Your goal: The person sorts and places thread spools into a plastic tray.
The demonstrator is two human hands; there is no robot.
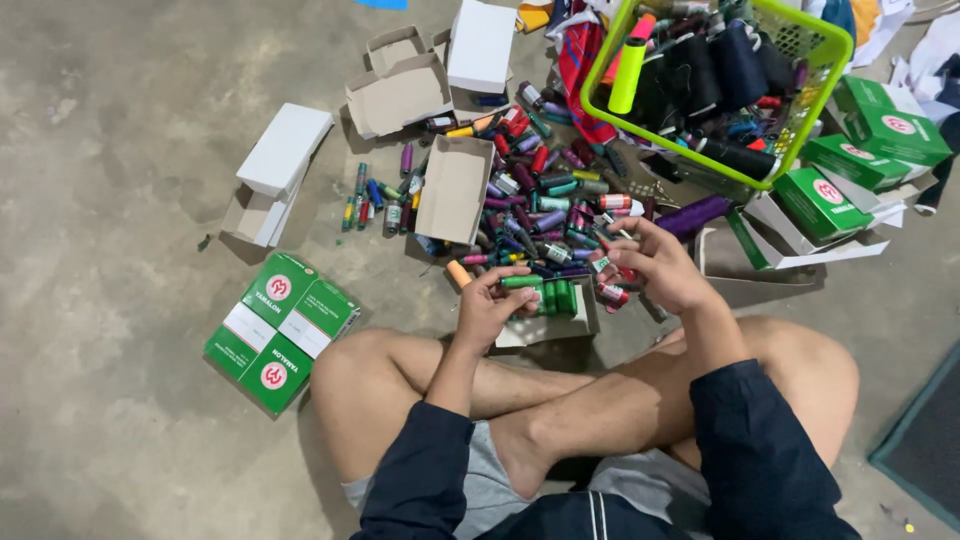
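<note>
- Above the crossed legs, the left hand (pixel 487 305) pinched a green thread spool (pixel 522 283) over a small open box (pixel 548 322) holding green spools.
- The right hand (pixel 658 266) curled around another spool, colour unclear.
- Beyond: mixed spool pile (pixel 545 205), lime basket (pixel 812 110).

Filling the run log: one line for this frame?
left hand: holds green thread spool | right hand: holds small spool | below: open cardboard box with green spools

Looks like a tailoring storeroom or small garment workshop, with work done on a bare concrete floor (pixel 120 150). Heaped thread spools (pixel 540 215) at the centre; beyond them a lime basket (pixel 830 45) of large cones, green cartons (pixel 282 330) left of the heap.
</note>
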